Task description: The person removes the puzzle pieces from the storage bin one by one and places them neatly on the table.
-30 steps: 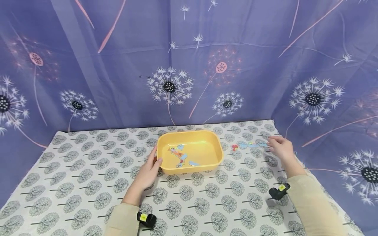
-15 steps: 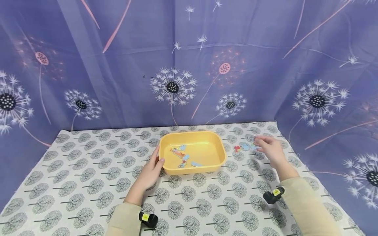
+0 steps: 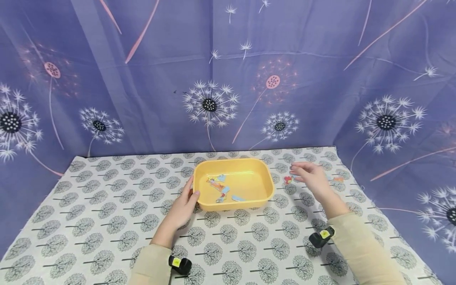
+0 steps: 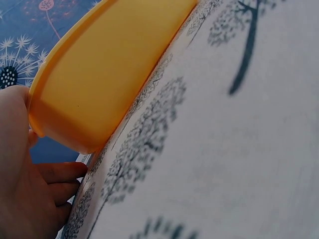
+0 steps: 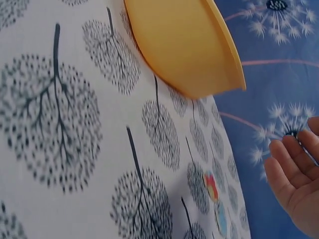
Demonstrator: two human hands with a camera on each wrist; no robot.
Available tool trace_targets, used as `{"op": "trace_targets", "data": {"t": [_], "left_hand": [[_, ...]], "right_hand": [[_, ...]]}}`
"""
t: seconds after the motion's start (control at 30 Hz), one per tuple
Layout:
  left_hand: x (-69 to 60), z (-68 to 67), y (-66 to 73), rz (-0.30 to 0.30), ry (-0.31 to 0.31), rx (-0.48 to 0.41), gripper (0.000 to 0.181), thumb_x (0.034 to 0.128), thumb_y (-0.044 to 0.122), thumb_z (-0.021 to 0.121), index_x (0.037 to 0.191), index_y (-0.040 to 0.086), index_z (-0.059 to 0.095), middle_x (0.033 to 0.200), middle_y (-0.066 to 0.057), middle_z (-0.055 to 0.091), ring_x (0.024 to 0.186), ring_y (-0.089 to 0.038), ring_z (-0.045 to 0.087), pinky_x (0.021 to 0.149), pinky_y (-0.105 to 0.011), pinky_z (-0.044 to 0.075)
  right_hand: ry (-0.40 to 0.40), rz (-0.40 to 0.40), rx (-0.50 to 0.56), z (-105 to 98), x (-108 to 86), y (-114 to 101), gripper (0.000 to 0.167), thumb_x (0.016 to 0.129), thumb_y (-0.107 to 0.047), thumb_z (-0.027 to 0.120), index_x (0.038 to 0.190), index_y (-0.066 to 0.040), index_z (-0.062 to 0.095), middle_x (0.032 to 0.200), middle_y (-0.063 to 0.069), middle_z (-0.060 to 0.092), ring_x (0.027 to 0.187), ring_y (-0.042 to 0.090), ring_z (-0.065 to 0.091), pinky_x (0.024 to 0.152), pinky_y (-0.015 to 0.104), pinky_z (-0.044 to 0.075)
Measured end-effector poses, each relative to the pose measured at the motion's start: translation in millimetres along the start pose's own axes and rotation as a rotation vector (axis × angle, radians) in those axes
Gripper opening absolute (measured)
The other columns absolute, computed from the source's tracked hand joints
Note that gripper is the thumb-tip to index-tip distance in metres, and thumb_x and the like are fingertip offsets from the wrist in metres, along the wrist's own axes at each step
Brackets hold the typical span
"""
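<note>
My left hand (image 3: 183, 208) grips the left rim of a yellow plastic tub (image 3: 235, 205), its thumb at the rim. In the left wrist view the lower fingers (image 4: 62, 172) lie by the cloth below the tub's corner. Inside the tub lie several flat, colourful cut-out pieces (image 3: 218, 185). To the right, my right hand (image 3: 313, 180) hovers above a row of similar flat pieces. A red piece (image 3: 287, 180) shows left of it and an orange piece (image 3: 338, 179) right of it; the hand hides the middle ones. The right wrist view shows loosely bent fingers (image 5: 294, 174) with nothing visible in them.
A white cloth with grey tree prints (image 3: 107, 221) covers the table. Purple curtains with dandelion prints (image 3: 153, 99) rise behind and at both sides. Each wrist carries a small black camera (image 3: 181, 266).
My right hand has moved left along the row of pieces, uncovering the orange one at the right end. The left hand keeps its hold on the tub. The head view has shifted slightly.
</note>
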State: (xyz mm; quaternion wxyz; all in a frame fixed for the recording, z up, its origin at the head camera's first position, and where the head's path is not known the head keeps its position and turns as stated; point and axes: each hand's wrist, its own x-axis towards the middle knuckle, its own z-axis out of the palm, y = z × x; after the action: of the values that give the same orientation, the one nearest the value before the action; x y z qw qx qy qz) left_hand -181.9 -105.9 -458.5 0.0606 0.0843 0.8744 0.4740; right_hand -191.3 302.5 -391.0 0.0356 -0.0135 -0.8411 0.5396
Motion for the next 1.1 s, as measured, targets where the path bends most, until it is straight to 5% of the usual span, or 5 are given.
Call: {"op": "trace_targets", "data": {"t": [0.2, 0.5, 0.83, 1.1], "left_hand": [[0.2, 0.4, 0.6, -0.007, 0.003, 0.002, 0.063, 0.0998, 0.049, 0.034, 0.153, 0.032, 0.006, 0.147, -0.014, 0.041, 0.132, -0.037, 0.044, 0.107, -0.062, 0.032], [0.2, 0.4, -0.4, -0.002, -0.001, -0.003, 0.063, 0.1001, 0.048, 0.034, 0.153, 0.031, 0.005, 0.147, -0.015, 0.042, 0.131, -0.038, 0.045, 0.106, -0.062, 0.033], [-0.5, -0.6, 1.1, -0.002, 0.001, 0.003, 0.065, 0.0985, 0.054, 0.032, 0.153, 0.031, 0.006, 0.145, -0.013, 0.045, 0.129, -0.037, 0.047, 0.106, -0.062, 0.034], [-0.4, -0.8, 1.7, -0.001, 0.003, 0.01, 0.063, 0.0991, 0.051, 0.033, 0.153, 0.032, 0.006, 0.145, -0.012, 0.045, 0.128, -0.037, 0.047, 0.106, -0.062, 0.034]], "right_hand": [[-0.048, -0.003, 0.026, 14.1, 1.7, -9.4, 0.05, 0.096, -0.03, 0.055, 0.129, 0.007, 0.05, 0.129, 0.028, 0.054, 0.089, -0.005, 0.063, 0.088, 0.031, 0.055], [-0.13, -0.025, -0.028, 38.7, 4.1, -24.7, 0.045, 0.095, -0.03, 0.056, 0.128, 0.001, 0.054, 0.125, 0.023, 0.059, 0.102, 0.03, 0.066, 0.082, 0.03, 0.056], [-0.218, -0.116, -0.012, 68.7, 11.2, -36.3, 0.039, 0.091, -0.017, 0.061, 0.12, 0.008, 0.057, 0.115, 0.026, 0.063, 0.094, 0.019, 0.067, 0.081, 0.028, 0.057], [-0.314, -0.165, -0.063, 92.1, 14.2, -46.2, 0.039, 0.088, -0.018, 0.065, 0.119, 0.005, 0.059, 0.114, 0.022, 0.064, 0.101, 0.029, 0.065, 0.087, 0.032, 0.056]]}}
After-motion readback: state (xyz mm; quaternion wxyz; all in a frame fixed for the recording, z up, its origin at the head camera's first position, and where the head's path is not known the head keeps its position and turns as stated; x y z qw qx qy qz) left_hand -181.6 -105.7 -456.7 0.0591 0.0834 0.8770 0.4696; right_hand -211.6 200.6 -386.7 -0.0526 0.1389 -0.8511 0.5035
